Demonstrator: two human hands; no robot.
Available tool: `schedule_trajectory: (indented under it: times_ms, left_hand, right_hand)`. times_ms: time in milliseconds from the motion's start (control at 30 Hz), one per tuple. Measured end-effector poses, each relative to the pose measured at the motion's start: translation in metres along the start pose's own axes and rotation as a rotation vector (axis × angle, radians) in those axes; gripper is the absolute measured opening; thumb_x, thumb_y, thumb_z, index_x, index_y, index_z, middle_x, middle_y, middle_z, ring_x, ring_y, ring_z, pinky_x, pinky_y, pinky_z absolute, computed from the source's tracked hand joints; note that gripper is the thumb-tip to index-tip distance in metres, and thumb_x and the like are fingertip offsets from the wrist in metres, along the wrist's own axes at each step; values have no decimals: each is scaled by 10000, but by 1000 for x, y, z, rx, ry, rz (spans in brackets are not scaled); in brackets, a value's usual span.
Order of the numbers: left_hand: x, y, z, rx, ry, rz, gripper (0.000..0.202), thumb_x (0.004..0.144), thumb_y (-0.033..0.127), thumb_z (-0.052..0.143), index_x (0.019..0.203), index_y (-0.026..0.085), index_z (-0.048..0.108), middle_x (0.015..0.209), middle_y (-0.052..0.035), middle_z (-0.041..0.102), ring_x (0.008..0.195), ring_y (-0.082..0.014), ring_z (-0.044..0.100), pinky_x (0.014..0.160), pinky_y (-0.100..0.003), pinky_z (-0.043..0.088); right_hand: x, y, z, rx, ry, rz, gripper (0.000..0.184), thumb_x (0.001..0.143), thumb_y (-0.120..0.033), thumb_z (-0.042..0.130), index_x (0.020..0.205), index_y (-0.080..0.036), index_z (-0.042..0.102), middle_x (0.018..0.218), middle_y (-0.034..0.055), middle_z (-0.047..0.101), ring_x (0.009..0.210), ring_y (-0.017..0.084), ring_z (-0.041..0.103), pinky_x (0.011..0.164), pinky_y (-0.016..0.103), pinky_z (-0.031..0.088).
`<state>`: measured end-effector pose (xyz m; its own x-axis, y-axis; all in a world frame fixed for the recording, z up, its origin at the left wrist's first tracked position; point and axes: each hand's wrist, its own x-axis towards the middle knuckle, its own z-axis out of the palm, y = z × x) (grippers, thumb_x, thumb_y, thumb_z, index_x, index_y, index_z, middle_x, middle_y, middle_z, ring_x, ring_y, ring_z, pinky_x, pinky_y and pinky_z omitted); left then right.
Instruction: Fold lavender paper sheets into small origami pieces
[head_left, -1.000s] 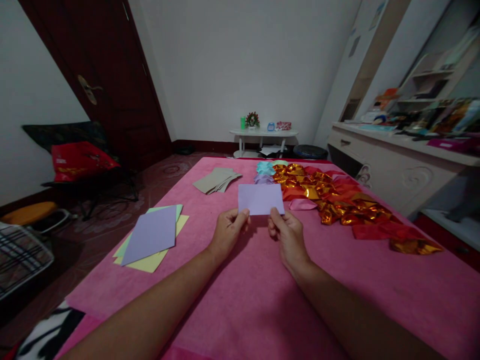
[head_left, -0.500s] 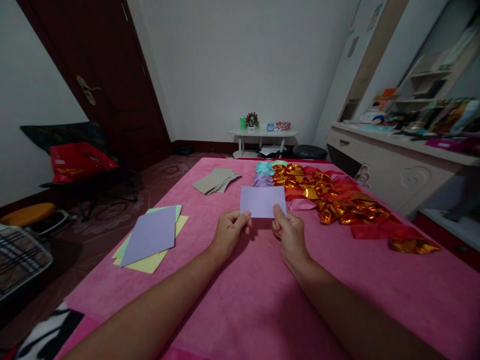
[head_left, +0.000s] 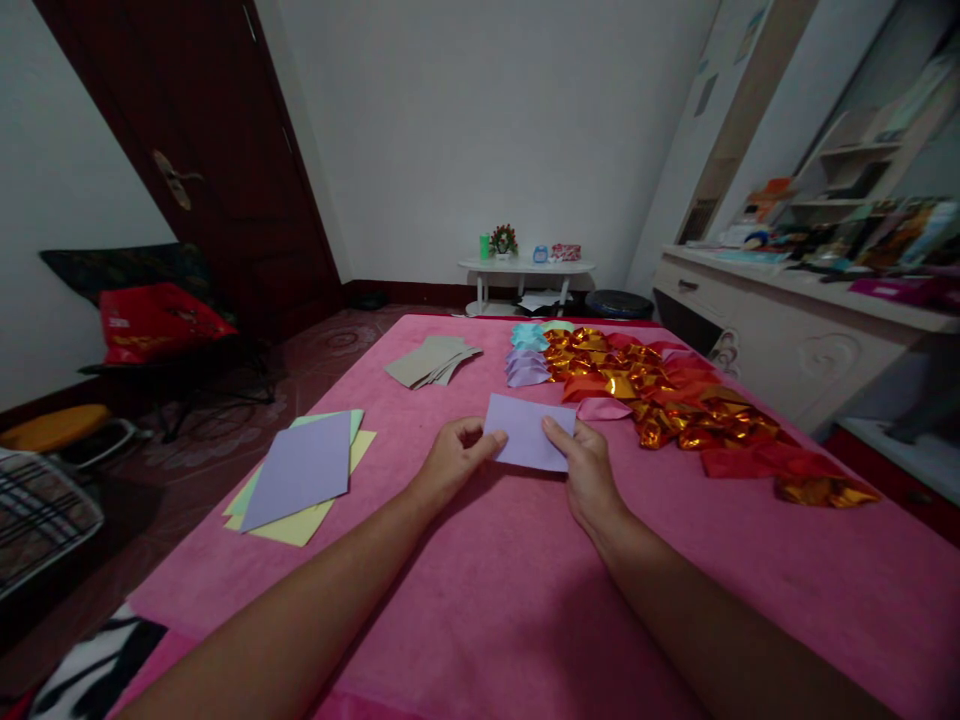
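A folded lilac paper sheet (head_left: 527, 443) lies low over the pink tablecloth (head_left: 510, 580) at the centre. My left hand (head_left: 450, 462) pinches its left edge between thumb and fingers. My right hand (head_left: 589, 470) pinches its right edge, index finger laid on top. Both forearms reach in from the bottom of the view.
A stack of lilac, green and yellow sheets (head_left: 301, 472) lies at the left. Grey cards (head_left: 433, 361) sit further back. Small folded lilac and blue paper pieces (head_left: 527, 365) and a pink one (head_left: 604, 408) lie beside crumpled gold and red foil (head_left: 675, 405). A cabinet (head_left: 795, 330) stands to the right.
The lilac sheet was held upright above the cloth; both hands have tipped it down and towards me, so it now lies nearly flat just over the cloth.
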<state>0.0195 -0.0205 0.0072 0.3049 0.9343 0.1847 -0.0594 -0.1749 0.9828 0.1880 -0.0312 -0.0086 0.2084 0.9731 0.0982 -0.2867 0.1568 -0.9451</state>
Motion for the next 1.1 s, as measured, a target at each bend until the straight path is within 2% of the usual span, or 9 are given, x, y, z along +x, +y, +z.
schedule_trajectory:
  times_ms: [100,267,367,433,600,700,800,900,1100]
  left_hand:
    - [3,0,-4,-74,84,-50,355,656,444,740,754,118,641,659,-13,620,557,-101,519,523,-207,382]
    - [5,-5,-8,-84,179,-105,418,674,502,713,594,131,538,502,30,514,436,-66,426,423,-187,285]
    - [7,-10,-11,-135,226,-133,499,711,571,649,533,151,446,441,51,435,382,-52,357,393,-189,240]
    - [8,-12,-13,-175,242,-107,502,741,588,609,549,149,461,448,48,441,385,-48,360,400,-186,251]
    - [10,-10,-14,-186,222,-25,429,764,562,607,856,143,616,548,41,521,442,-56,447,434,-175,302]
    - [8,-8,-10,-123,171,-12,417,676,476,732,901,141,629,611,23,589,478,-63,494,461,-180,342]
    - [8,-9,-9,-103,152,-23,345,648,417,764,787,125,643,573,12,600,475,-70,501,478,-187,361]
    - [8,-9,-10,-112,216,-42,299,657,390,757,674,123,623,500,22,564,440,-62,473,454,-179,334]
    - [9,-6,-12,-152,327,-59,306,608,373,786,651,122,617,489,29,552,432,-48,449,442,-163,311]
  right_hand:
    - [-4,-4,2,-82,-132,42,300,673,-434,728,766,-153,679,662,15,671,538,148,563,508,252,420]
    - [-9,-6,5,-140,-276,116,306,663,-439,730,720,-142,689,635,17,651,525,138,536,493,243,394]
    - [-6,-4,3,-106,-237,126,307,688,-448,712,694,-144,676,600,13,633,516,139,528,491,244,389]
    - [-3,0,0,-92,-170,83,299,714,-451,695,714,-154,669,601,5,625,531,143,531,504,245,395]
    - [6,8,-9,-153,35,-84,311,756,-483,656,717,-176,627,645,-7,613,588,148,535,534,247,414]
    - [7,10,-10,-161,36,-87,342,750,-511,650,691,-177,604,632,-5,606,569,147,524,512,246,401]
    - [7,8,-8,-128,20,-89,357,758,-533,631,725,-178,618,650,5,623,559,148,525,494,244,386]
    - [5,3,-5,-82,29,-82,412,790,-593,557,749,-188,619,626,4,617,517,136,509,464,239,365]
    - [1,-6,-3,-13,-11,-48,438,789,-610,550,743,-179,609,557,-18,549,449,93,449,416,212,311]
